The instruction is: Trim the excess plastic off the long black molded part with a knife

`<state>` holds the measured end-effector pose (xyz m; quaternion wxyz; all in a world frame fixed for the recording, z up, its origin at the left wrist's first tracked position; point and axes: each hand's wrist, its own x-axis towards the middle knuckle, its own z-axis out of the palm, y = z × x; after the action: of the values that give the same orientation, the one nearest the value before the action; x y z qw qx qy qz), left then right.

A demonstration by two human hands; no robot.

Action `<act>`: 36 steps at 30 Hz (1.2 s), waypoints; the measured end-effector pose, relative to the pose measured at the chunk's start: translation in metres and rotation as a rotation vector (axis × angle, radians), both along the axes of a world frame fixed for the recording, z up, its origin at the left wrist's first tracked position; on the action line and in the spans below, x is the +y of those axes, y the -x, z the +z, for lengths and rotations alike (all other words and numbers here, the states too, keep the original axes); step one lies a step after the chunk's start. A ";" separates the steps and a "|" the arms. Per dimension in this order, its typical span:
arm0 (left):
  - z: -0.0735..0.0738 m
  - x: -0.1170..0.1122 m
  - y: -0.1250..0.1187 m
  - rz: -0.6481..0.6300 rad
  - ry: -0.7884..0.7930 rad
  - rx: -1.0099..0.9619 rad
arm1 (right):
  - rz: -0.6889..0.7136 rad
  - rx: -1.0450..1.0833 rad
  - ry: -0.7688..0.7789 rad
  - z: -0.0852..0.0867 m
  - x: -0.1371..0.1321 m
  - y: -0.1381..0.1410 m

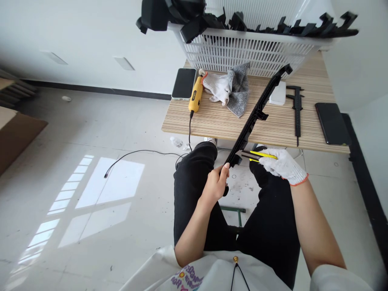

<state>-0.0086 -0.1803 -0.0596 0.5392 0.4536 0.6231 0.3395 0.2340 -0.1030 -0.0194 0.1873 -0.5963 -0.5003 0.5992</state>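
Note:
My bare left hand (216, 182) is closed around the near end of a long black plastic part (257, 113). The part slants up and away over the wooden table (212, 121) toward a white basket. My right hand (283, 163) wears a white knit glove and grips a yellow and black utility knife (257, 155). The knife's tip points left and sits close to the part's lower end, above my lap.
The white basket (242, 50) at the table's back holds several black plastic parts. On the table lie a phone (183, 83), a yellow corded tool (196, 95), grey and white gloves (230, 89), a black caliper (297, 109), a small white box (279, 93) and a second phone (332, 123).

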 end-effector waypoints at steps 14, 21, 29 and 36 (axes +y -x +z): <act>0.005 -0.002 0.002 -0.029 -0.024 0.077 | 0.109 -0.330 -0.683 -0.016 -0.032 -0.007; 0.003 -0.004 0.003 0.006 -0.060 0.075 | 0.175 -0.542 -0.942 -0.015 -0.032 0.001; 0.003 -0.001 0.001 0.039 0.061 -0.250 | 0.132 -0.740 -0.824 -0.019 -0.029 0.013; 0.005 0.003 0.003 0.072 0.254 -0.581 | 0.168 -0.865 -0.734 -0.018 -0.027 0.020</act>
<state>-0.0120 -0.1770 -0.0546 0.7346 0.2442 0.4960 0.3934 0.2141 -0.1300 -0.0369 0.1120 -0.6413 -0.7524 0.1007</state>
